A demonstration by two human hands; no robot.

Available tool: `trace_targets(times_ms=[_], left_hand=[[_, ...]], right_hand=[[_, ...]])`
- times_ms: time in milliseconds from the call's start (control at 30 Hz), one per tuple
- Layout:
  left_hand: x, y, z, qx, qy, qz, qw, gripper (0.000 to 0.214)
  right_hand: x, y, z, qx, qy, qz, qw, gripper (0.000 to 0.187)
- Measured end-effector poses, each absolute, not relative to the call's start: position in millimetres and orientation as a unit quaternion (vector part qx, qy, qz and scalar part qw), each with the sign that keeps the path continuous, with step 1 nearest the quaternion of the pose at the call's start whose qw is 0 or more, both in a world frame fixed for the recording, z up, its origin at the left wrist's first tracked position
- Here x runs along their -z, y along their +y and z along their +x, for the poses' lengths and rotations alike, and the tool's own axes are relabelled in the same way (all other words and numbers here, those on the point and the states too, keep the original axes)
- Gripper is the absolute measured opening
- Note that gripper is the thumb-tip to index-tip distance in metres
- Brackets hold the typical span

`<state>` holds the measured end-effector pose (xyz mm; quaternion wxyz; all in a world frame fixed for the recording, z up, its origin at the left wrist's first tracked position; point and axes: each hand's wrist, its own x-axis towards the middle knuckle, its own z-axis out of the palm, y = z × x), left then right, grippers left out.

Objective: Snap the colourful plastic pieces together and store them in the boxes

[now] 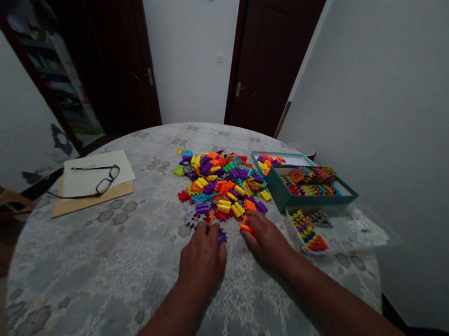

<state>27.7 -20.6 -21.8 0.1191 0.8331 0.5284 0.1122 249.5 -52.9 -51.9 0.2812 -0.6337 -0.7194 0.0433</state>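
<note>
A heap of small coloured plastic building pieces [222, 182] lies on the round table [98, 270] with its lace cloth. My left hand [203, 258] rests at the heap's near edge, fingers curled on a purple piece [222, 236]. Beside it, my right hand [266, 239] pinches an orange piece [247, 228]. The two hands sit close together, almost touching.
A teal box [293, 192] with joined pieces stands right of the heap. A clear plastic tray [338, 230] with more pieces lies in front of it. Glasses [105, 182] rest on papers [92, 189] at the far left. Two dark doors stand behind the table.
</note>
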Motion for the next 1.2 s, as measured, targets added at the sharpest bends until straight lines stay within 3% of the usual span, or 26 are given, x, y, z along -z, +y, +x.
trace_targets(times_ms=[200,567,733,867,1200], left_hand=[[17,-20,28,-0.102,0.531,0.832,0.124,0.04],[25,-19,27,-0.105,0.533,0.834,0.103,0.042],[24,-17,26,-0.107,0.529,0.837,0.087,0.042],[19,-17,26,-0.102,0.531,0.835,0.099,0.043],[23,-16,24,-0.11,0.522,0.841,0.092,0.042]], right_hand=[[39,-49,247,-0.071,-0.702,-0.667,0.237,0.019],[36,-63,250,-0.152,-0.633,-0.676,0.345,0.007],[33,-71,251,-0.171,-0.637,-0.664,0.352,0.03],[33,-74,246,-0.161,-0.652,-0.662,0.333,0.015],[33,-72,238,-0.156,-0.67,-0.655,0.312,0.018]])
